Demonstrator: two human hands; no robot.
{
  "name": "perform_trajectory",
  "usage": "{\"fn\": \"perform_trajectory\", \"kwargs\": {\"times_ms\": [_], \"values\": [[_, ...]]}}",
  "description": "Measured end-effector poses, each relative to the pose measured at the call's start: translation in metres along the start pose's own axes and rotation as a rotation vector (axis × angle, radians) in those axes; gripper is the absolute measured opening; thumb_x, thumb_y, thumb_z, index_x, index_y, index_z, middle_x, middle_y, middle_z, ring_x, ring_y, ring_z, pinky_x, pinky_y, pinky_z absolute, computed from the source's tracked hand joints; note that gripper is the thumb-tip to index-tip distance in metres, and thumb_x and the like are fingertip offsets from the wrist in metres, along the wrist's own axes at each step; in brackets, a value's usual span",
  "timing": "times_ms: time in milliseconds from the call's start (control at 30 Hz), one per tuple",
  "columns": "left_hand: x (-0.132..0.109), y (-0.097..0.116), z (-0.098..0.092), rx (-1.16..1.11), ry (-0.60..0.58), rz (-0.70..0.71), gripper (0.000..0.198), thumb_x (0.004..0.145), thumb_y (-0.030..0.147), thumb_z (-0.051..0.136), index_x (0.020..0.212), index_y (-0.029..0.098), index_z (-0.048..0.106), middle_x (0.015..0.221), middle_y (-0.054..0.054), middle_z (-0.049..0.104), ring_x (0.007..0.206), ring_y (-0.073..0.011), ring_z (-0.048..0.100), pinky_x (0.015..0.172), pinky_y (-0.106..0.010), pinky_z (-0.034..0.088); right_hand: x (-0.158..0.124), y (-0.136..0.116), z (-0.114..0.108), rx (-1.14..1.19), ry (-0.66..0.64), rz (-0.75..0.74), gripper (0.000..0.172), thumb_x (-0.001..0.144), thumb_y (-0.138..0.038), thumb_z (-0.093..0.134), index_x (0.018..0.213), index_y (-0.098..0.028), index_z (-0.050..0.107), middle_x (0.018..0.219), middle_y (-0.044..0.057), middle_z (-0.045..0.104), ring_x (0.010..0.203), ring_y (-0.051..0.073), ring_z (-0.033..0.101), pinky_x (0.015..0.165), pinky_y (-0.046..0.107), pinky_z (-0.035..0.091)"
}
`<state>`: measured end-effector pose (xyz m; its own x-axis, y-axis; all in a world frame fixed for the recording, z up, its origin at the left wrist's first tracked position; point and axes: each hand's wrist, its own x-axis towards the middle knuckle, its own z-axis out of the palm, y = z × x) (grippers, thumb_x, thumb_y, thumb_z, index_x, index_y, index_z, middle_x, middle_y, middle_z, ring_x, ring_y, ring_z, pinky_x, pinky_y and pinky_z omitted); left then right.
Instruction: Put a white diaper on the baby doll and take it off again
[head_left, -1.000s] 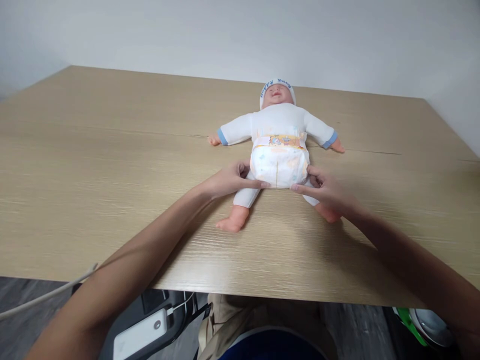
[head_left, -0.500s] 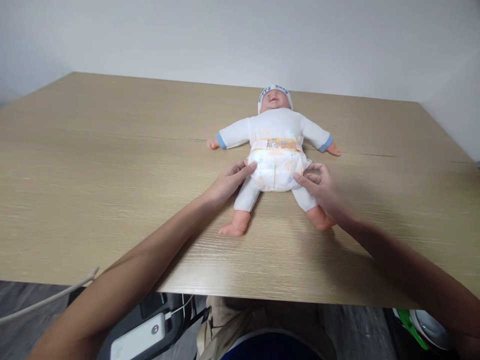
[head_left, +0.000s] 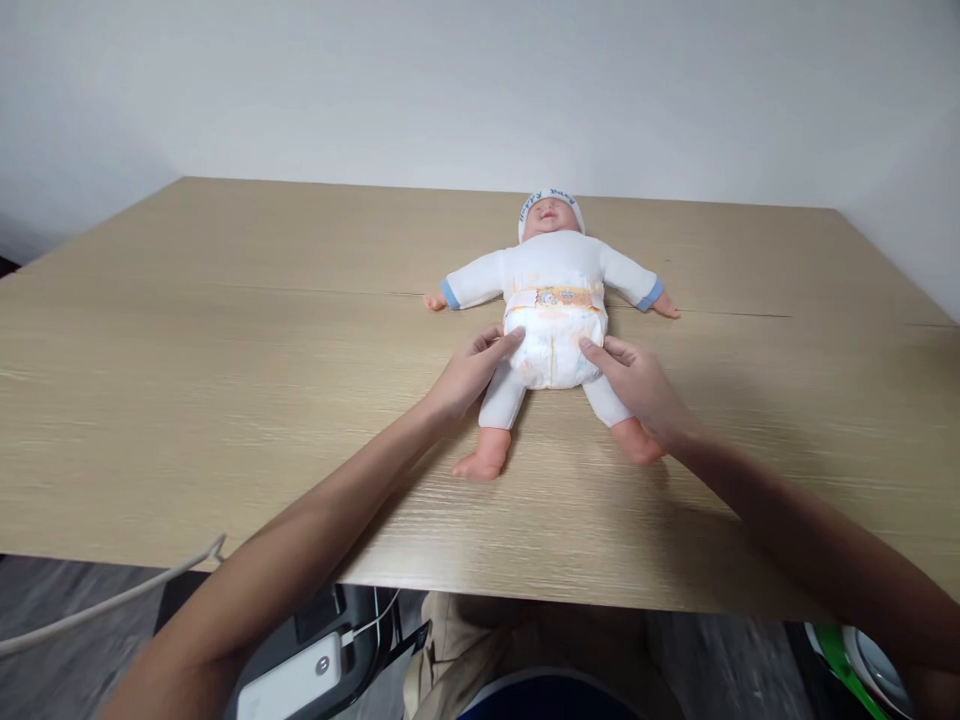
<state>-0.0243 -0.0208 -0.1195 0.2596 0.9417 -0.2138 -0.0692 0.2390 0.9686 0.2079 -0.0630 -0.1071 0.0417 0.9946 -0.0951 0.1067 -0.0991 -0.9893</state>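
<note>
A baby doll (head_left: 553, 252) lies on its back on the wooden table, its head toward the wall and its arms and legs spread. It wears a white suit with blue cuffs and a white cap with blue lettering. Around its waist and hips sits a white diaper (head_left: 553, 350) with an orange patterned front band. My left hand (head_left: 480, 365) pinches the diaper's edge at the leg on the left, thumb on top. On the opposite side my right hand (head_left: 630, 375) grips the other leg edge the same way. The fingertips under both edges are partly hidden.
The wide wooden table (head_left: 225, 400) reaches back to a pale wall. A white cable (head_left: 112, 605) crosses its front left edge. Below the edge are a white power bank (head_left: 292, 680) with a cord and, at right, a green-and-white object (head_left: 847, 660).
My right hand has moved slightly inward along the diaper, and the side ruffle that stuck out there no longer shows. My left hand still holds its edge. The view has shifted a little.
</note>
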Motion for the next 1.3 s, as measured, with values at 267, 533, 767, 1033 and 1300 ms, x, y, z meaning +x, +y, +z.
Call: {"fn": "perform_trajectory", "kwargs": {"times_ms": [267,533,767,1033,1300], "values": [[0.003,0.001,0.0,-0.082,-0.082,-0.019,0.054,0.085,0.066,0.091,0.106,0.018,0.078,0.107,-0.011,0.083,0.101,-0.0289,0.075,0.086,-0.037,0.058,0.002,0.007,0.006,0.129,0.038,0.02,0.044,0.089,-0.069,0.08,0.103,-0.027,0.083,0.112,0.005,0.086,0.121,0.032,0.076,0.105,0.042,0.061],[-0.003,0.003,-0.001,-0.108,-0.059,0.016,0.05,0.08,0.065,0.096,0.089,0.02,0.073,0.078,-0.007,0.072,0.086,-0.0268,0.069,0.072,-0.036,0.051,0.002,0.019,0.001,-0.052,0.063,-0.133,0.046,0.097,-0.071,0.069,0.09,-0.026,0.071,0.091,0.003,0.076,0.099,0.026,0.07,0.093,0.039,0.056],[-0.015,0.003,0.001,-0.019,0.004,0.081,0.052,0.08,0.063,0.093,0.094,0.02,0.069,0.086,-0.003,0.069,0.079,-0.0181,0.061,0.07,-0.03,0.045,0.0,0.026,0.0,-0.367,0.23,-0.312,0.05,0.095,-0.07,0.064,0.075,-0.025,0.061,0.101,0.006,0.064,0.095,0.024,0.061,0.095,0.042,0.053],[-0.018,0.004,-0.004,0.174,0.025,0.118,0.055,0.082,0.068,0.088,0.099,0.019,0.07,0.086,-0.004,0.069,0.073,-0.0162,0.055,0.063,-0.029,0.039,-0.007,0.039,-0.021,-0.449,0.168,-0.299,0.046,0.093,-0.066,0.072,0.11,-0.024,0.079,0.117,0.01,0.068,0.094,0.026,0.063,0.093,0.046,0.056],[0.008,-0.003,-0.033,0.503,0.228,0.328,0.032,0.096,0.055,0.072,0.103,0.024,0.068,0.1,-0.008,0.073,0.098,-0.0275,0.065,0.092,-0.042,0.055,-0.012,0.043,-0.068,-0.389,0.176,-0.196,0.041,0.097,-0.062,0.07,0.116,-0.025,0.072,0.114,0.011,0.078,0.101,0.03,0.073,0.096,0.05,0.06]]}}
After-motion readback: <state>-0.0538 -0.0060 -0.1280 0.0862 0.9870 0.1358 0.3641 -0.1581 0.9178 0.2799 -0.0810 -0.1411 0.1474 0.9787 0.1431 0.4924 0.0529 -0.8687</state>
